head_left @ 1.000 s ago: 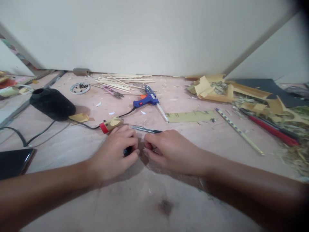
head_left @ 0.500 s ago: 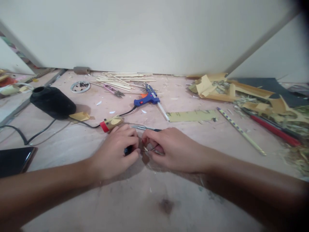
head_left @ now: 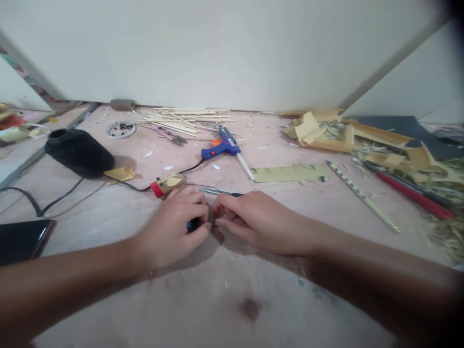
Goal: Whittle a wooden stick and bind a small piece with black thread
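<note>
The left hand and right hand lie near each other on the table, front centre; just behind them are the tube, left, and the knife, right; the phone is front left, the spool behind it; farther back, beads sit in a dish, left of the sticks; snips lie before the sticks, the glue gun right of the snips; rightward follow the strip, pencil and cutter; shavings lie in folded paper, back right, behind the pencil.
</note>
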The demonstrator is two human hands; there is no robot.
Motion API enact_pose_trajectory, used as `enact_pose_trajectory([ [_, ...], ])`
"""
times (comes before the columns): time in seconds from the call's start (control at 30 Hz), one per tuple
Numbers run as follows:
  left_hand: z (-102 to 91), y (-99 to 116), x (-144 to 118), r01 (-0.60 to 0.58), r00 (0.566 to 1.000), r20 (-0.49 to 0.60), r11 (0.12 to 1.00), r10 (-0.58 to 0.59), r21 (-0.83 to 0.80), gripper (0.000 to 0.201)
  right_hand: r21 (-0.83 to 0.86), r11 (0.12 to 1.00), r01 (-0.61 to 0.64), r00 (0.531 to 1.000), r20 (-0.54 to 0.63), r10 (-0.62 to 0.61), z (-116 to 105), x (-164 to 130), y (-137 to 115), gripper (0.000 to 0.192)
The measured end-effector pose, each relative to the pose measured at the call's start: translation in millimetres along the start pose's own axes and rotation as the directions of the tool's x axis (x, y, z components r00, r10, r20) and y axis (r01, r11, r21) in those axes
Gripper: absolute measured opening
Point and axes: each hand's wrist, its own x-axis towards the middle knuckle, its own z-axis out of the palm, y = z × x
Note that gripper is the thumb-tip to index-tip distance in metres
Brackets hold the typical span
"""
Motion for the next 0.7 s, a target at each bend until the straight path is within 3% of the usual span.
enact_pose_trajectory([
  [0.4,0.8,0.2,-1.2,-0.053,0.997,0.053,0.998,0.052,0.018,0.016,-0.016,0.986,0.164,0.986,-0.036,-0.165,-0.5,1.5,11.0,0.016],
  [0.7,1.3,1.4,-1.1,-0.035,0.998,0.054,0.998,0.032,0.061,0.016,-0.026,0.978,0.205,0.978,0.032,-0.204,-5.1,0.4,12.0,0.019],
])
